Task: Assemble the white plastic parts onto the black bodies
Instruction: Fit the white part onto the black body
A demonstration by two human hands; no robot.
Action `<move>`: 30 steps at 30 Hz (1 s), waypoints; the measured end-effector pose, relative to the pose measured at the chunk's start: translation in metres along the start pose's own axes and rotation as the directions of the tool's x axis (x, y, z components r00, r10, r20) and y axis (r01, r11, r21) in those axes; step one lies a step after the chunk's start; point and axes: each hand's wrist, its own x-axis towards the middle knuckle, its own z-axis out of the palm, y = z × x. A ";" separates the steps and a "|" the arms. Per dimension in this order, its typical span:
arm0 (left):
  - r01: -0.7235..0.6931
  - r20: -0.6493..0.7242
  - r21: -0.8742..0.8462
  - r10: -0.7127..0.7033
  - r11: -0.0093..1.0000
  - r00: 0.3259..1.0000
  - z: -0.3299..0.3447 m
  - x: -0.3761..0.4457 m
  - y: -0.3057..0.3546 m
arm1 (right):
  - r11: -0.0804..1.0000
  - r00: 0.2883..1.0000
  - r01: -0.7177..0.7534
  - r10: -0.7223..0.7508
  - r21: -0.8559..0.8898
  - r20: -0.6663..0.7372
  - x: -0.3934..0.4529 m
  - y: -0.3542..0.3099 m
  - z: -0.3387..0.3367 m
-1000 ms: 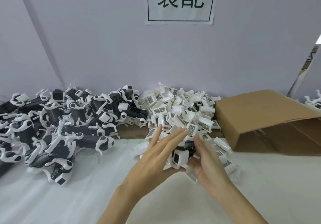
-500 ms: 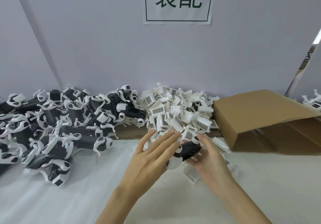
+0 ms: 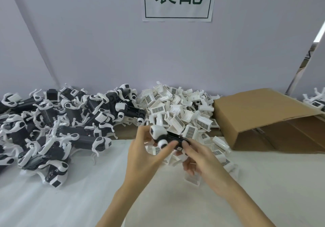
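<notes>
left hand [image 3: 140, 153] pinching black body [image 3: 173, 139] | right hand [image 3: 202, 158] gripping other end, apparently | above white tabletop [image 3: 263, 182]

Single head cam, wide-angle, looks forward and down over the surface [image 3: 263, 182] toward the back wall [image 3: 105, 50], hands close below.

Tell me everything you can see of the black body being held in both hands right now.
The black body is a small, elongated piece of what looks like matte black plastic, with rounded white parts fitted at its left end, one showing a dark square face. It is held above the white table, in front of the pile of loose white parts, lying roughly level. The left hand grips its white end; the right hand pinches its black right end. Its underside is hidden.
</notes>
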 end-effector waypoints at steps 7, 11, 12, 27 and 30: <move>0.324 -0.131 -0.082 -0.332 0.943 0.934 -0.001 0.008 -0.024 | 0.891 0.983 0.104 -0.159 -0.442 -0.091 0.001 0.004 -0.010; 0.385 -0.235 -0.193 -0.424 0.902 0.875 -0.008 0.008 -0.030 | 0.596 0.989 0.151 -0.082 -0.789 0.127 -0.002 -0.003 -0.032; 0.391 -0.238 -0.244 -0.446 0.888 0.863 -0.010 0.008 -0.030 | 0.550 0.986 0.146 -0.009 -0.822 0.168 -0.003 -0.003 -0.036; 0.326 -0.186 -0.339 -0.402 0.883 0.896 -0.004 0.008 -0.027 | 0.658 0.880 0.150 -0.429 -0.738 -0.203 0.006 0.009 -0.030; 0.339 -0.131 -0.306 -0.392 0.890 0.910 -0.002 0.006 -0.026 | 0.708 0.867 0.148 -0.429 -0.691 -0.254 0.005 0.010 -0.030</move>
